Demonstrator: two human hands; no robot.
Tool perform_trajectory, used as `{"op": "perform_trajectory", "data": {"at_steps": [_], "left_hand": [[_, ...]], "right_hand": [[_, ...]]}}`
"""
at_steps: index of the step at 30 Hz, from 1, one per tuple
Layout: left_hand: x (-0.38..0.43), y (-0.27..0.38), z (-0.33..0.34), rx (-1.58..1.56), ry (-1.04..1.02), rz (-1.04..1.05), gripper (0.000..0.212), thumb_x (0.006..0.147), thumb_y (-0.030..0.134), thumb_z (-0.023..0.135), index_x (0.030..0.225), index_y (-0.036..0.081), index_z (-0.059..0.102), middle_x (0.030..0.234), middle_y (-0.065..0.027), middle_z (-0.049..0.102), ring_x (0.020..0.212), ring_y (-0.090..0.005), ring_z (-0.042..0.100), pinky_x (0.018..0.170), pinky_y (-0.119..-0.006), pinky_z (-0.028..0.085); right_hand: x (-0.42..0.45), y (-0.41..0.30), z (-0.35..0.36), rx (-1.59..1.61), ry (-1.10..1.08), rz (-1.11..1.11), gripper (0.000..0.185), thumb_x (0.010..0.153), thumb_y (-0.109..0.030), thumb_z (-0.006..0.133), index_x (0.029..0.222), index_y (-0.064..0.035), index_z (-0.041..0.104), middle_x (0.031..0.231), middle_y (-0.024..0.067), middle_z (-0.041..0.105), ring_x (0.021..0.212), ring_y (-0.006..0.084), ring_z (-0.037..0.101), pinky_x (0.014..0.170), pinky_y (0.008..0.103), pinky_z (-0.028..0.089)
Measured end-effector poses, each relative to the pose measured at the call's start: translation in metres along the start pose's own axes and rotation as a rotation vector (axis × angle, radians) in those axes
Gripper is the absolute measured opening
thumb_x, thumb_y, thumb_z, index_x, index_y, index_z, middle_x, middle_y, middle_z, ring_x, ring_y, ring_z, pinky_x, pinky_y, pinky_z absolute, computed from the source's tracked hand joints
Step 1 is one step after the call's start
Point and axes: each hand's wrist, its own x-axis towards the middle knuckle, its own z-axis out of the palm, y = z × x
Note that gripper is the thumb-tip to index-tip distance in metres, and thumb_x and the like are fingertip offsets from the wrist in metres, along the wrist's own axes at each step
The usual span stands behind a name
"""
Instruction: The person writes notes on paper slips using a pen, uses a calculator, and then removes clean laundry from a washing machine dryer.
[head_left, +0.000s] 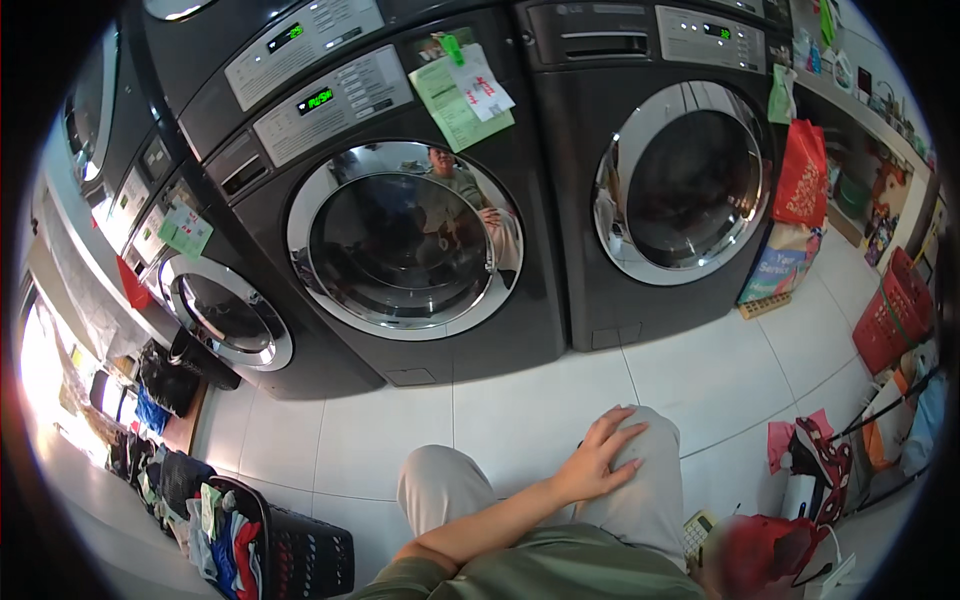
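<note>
My left hand rests palm down on my right knee, fingers somewhat apart, holding nothing. The forearm crosses my lap from the lower left. My right hand is out of view. Before me stand dark front-load washing machines; the middle one has a closed round door that reflects a seated person. A green clip holds green and white paper slips on its front. The right machine has its round door closed too. Both have lit displays.
At the lower left is a black plastic basket of clothes. Another machine stands left. A red bag hangs at the right machine's side; a red basket is farther right. A calculator lies near my right leg, beside red fabric.
</note>
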Motion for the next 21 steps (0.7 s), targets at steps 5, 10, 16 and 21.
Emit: {"op": "perform_trajectory", "data": {"at_steps": [5, 10, 16, 21], "left_hand": [[0.03, -0.016, 0.029, 0.056, -0.111, 0.061, 0.057, 0.08, 0.019, 0.069, 0.134, 0.01, 0.05, 0.142, -0.0189, 0.04, 0.133, -0.04, 0.034, 0.11, -0.051, 0.03], [0.012, -0.031, 0.016, 0.136, -0.138, -0.044, 0.057, 0.083, 0.016, 0.06, 0.136, 0.0, 0.044, 0.143, -0.0205, 0.037, 0.133, -0.0371, 0.033, 0.111, -0.046, 0.027], [0.02, -0.013, 0.041, 0.11, -0.118, 0.063, 0.057, 0.092, 0.034, 0.053, 0.137, 0.001, 0.043, 0.145, -0.022, 0.028, 0.133, -0.0354, 0.034, 0.109, -0.048, 0.031], [0.017, -0.01, 0.037, 0.192, -0.118, 0.047, 0.056, 0.094, 0.036, 0.049, 0.138, 0.002, 0.041, 0.144, -0.022, 0.03, 0.134, -0.0349, 0.034, 0.109, -0.048, 0.03]], "right_hand": [[-0.03, 0.045, 0.024, 0.358, -0.389, 0.556, 0.064, 0.071, -0.01, 0.07, 0.133, -0.011, 0.053, 0.117, 0.0186, 0.062, 0.1, 0.0314, 0.064, 0.086, 0.0424, 0.051], [-0.071, 0.009, 0.033, -0.03, -0.045, 0.404, 0.028, 0.088, -0.023, 0.056, 0.095, 0.0032, 0.063, 0.094, 0.0247, 0.065, 0.091, 0.0381, 0.064, 0.078, 0.0481, 0.049], [-0.106, -0.075, -0.04, 0.162, -0.101, 1.091, 0.024, 0.084, -0.018, 0.058, 0.102, -0.005, 0.069, 0.106, 0.0221, 0.066, 0.103, 0.0384, 0.063, 0.089, 0.0464, 0.051], [-0.084, -0.088, -0.019, 0.221, -0.046, 0.971, 0.024, 0.083, -0.022, 0.063, 0.101, -0.0066, 0.069, 0.105, 0.0199, 0.067, 0.1, 0.0366, 0.064, 0.086, 0.0462, 0.052]]}}
